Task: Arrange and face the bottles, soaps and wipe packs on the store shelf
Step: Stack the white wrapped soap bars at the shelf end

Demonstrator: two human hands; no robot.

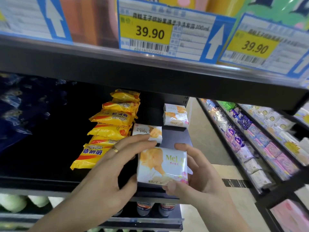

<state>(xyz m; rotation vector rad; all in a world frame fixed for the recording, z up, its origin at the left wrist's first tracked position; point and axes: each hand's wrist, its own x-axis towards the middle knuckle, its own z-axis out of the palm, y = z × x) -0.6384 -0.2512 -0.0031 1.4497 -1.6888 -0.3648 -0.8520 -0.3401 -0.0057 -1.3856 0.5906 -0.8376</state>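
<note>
A white and orange Mely soap pack is held upright at the front of the dark shelf. My left hand grips its left side and top, a ring on one finger. My right hand grips its right side, thumb under its lower edge. Right behind it lies another Mely soap, label upside down. Two more Mely soaps are stacked at the back right. To the left runs a row of several yellow sulfur soap packs.
Dark blue packs fill the shelf's left part. The upper shelf edge carries price tags reading 39.90. Bottle caps show on the shelf below. An aisle rack of pastel packs stands to the right.
</note>
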